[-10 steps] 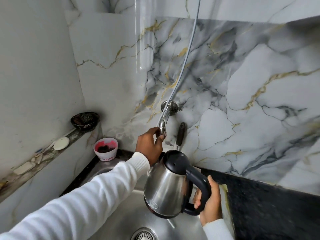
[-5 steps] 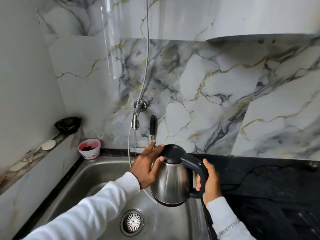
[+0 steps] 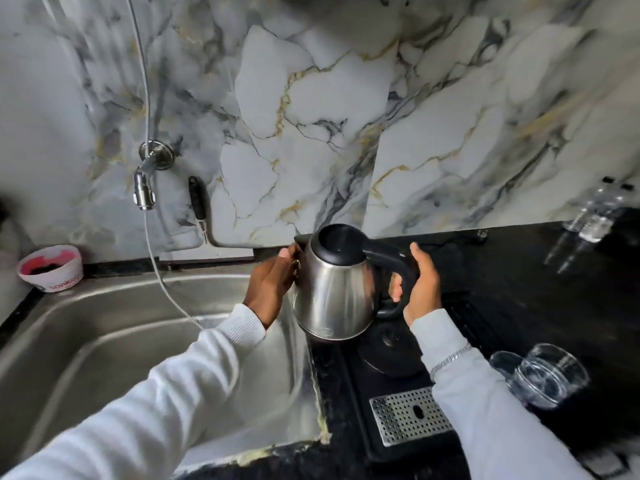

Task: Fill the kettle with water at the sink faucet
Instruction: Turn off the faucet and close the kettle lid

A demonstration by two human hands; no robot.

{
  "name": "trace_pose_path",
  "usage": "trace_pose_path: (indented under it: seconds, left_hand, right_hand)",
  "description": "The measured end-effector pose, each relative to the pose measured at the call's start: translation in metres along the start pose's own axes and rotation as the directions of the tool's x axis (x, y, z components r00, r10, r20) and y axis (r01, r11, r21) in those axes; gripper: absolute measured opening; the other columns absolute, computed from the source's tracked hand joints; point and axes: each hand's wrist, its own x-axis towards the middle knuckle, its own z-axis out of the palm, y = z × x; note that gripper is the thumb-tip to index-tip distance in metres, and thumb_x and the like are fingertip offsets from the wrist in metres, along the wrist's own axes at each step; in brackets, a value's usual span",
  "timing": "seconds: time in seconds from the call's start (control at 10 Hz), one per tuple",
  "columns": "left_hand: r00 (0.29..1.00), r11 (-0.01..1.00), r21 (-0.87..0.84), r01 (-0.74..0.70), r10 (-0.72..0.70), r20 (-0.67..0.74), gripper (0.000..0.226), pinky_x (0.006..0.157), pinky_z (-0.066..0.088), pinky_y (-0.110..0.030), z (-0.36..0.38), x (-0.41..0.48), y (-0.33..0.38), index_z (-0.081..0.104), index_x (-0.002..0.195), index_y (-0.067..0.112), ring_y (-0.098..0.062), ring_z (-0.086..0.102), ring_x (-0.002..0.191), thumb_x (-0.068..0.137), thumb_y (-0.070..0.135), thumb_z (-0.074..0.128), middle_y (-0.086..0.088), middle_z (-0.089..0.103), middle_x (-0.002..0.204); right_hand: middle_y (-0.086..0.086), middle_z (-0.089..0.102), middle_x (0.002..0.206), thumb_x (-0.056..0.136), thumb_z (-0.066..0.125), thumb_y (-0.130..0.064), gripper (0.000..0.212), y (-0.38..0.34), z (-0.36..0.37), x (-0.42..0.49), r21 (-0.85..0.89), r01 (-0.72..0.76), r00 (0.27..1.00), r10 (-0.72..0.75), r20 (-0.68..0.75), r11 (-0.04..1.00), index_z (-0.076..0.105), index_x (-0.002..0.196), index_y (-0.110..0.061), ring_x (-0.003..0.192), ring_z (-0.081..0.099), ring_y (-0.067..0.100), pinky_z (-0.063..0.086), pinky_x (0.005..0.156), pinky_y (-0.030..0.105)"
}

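Observation:
The steel kettle (image 3: 332, 292) with a black lid and black handle hangs in the air over the right rim of the sink (image 3: 104, 327), above its round black base (image 3: 391, 355) on the dark counter. My right hand (image 3: 420, 289) grips the black handle. My left hand (image 3: 273, 285) presses flat against the kettle's left side, near the spout. The chrome faucet (image 3: 143, 188) sticks out of the marble wall at the left, well away from the kettle. A thin hose hangs from it into the sink.
A white and pink cup (image 3: 52, 268) stands at the sink's back left corner. A black-handled tool (image 3: 198, 206) leans on the wall. Glass tumblers (image 3: 550, 375) lie at the right, clear bottles (image 3: 592, 220) at the back right, and a perforated metal drip grate (image 3: 408, 419) is in front.
The kettle has travelled right, from under the faucet and over the sink to above its base. My left hand left the faucet and came onto the kettle's side. The view swung right.

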Motion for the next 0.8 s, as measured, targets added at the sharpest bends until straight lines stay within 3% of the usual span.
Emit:
trace_pose_path:
  seconds: [0.2, 0.3, 0.4, 0.5, 0.6, 0.7, 0.8]
  left_hand:
    - [0.998, 0.996, 0.084, 0.042, -0.046, 0.053, 0.024, 0.109, 0.041, -0.049, 0.072, -0.010, -0.029, 0.066, 0.094, 0.036, -0.019, 0.058, 0.108, 0.097, 0.033, 0.043, -0.005, 0.066, 0.109]
    - [0.993, 0.989, 0.132, 0.071, -0.083, 0.089, 0.026, 0.109, 0.040, -0.053, 0.090, -0.009, -0.047, 0.071, 0.087, 0.041, -0.024, 0.060, 0.117, 0.093, 0.042, 0.046, -0.004, 0.069, 0.111]
    - [0.989, 0.988, 0.134, 0.072, -0.088, 0.120, 0.026, 0.106, 0.044, -0.051, 0.098, -0.005, -0.056, 0.073, 0.089, 0.045, -0.021, 0.063, 0.114, 0.080, 0.058, 0.052, 0.006, 0.073, 0.106]
    - [0.991, 0.980, 0.192, 0.046, -0.069, 0.115, 0.034, 0.105, 0.045, -0.053, 0.101, 0.003, -0.061, 0.072, 0.093, 0.046, -0.022, 0.064, 0.112, 0.074, 0.067, 0.053, 0.003, 0.074, 0.107]
    - [0.997, 0.969, 0.246, 0.031, -0.048, 0.061, 0.032, 0.100, 0.047, -0.059, 0.100, 0.003, -0.066, 0.073, 0.084, 0.041, -0.037, 0.065, 0.106, 0.075, 0.064, 0.052, -0.016, 0.074, 0.104]
    - [0.992, 0.964, 0.264, 0.017, -0.049, 0.112, 0.028, 0.103, 0.046, -0.055, 0.094, -0.002, -0.065, 0.073, 0.086, 0.045, -0.031, 0.065, 0.109, 0.076, 0.061, 0.052, -0.009, 0.074, 0.105]
    - [0.986, 0.928, 0.370, -0.040, -0.022, 0.164, 0.032, 0.108, 0.043, -0.034, 0.087, -0.004, -0.052, 0.068, 0.103, 0.045, -0.017, 0.060, 0.120, 0.081, 0.058, 0.049, 0.000, 0.070, 0.119]
  right_hand:
    - [0.003, 0.037, 0.034, 0.085, 0.055, -0.044, 0.050, -0.007, -0.083, 0.004, 0.036, -0.021, 0.988, 0.026, -0.154, 0.999, 0.044, 0.051, -0.010, 0.030, 0.029, 0.017, 0.020, 0.034, 0.028]
    - [0.003, 0.036, 0.033, 0.085, 0.056, -0.043, 0.047, -0.002, -0.114, 0.006, 0.019, -0.021, 0.982, 0.025, -0.187, 1.000, 0.041, 0.054, -0.010, 0.030, 0.029, 0.019, 0.017, 0.036, 0.031]
    - [0.004, 0.035, 0.032, 0.081, 0.057, -0.044, 0.050, 0.003, -0.130, 0.010, 0.016, -0.042, 0.982, 0.045, -0.182, 0.999, 0.042, 0.046, -0.011, 0.029, 0.029, 0.019, 0.017, 0.036, 0.030]
    - [0.002, 0.036, 0.031, 0.080, 0.056, -0.042, 0.050, 0.005, -0.135, 0.014, 0.055, -0.051, 0.984, 0.060, -0.167, 0.997, 0.046, 0.038, -0.017, 0.028, 0.030, 0.017, 0.020, 0.033, 0.027]
    - [0.003, 0.038, 0.033, 0.075, 0.060, -0.042, 0.044, 0.011, -0.141, 0.018, 0.014, -0.048, 0.988, 0.050, -0.148, 0.999, 0.050, 0.041, -0.016, 0.029, 0.031, 0.018, 0.021, 0.035, 0.028]
    - [0.005, 0.041, 0.033, 0.074, 0.059, -0.041, 0.045, 0.013, -0.143, 0.019, -0.016, -0.067, 0.992, 0.065, -0.108, 0.998, 0.051, 0.039, -0.014, 0.031, 0.035, 0.019, 0.026, 0.040, 0.032]
    - [0.004, 0.058, 0.043, 0.081, 0.062, -0.028, 0.036, -0.003, -0.149, 0.022, -0.209, 0.040, 0.992, -0.063, -0.106, 0.977, 0.064, 0.049, -0.012, 0.041, 0.052, 0.018, 0.040, 0.049, 0.030]
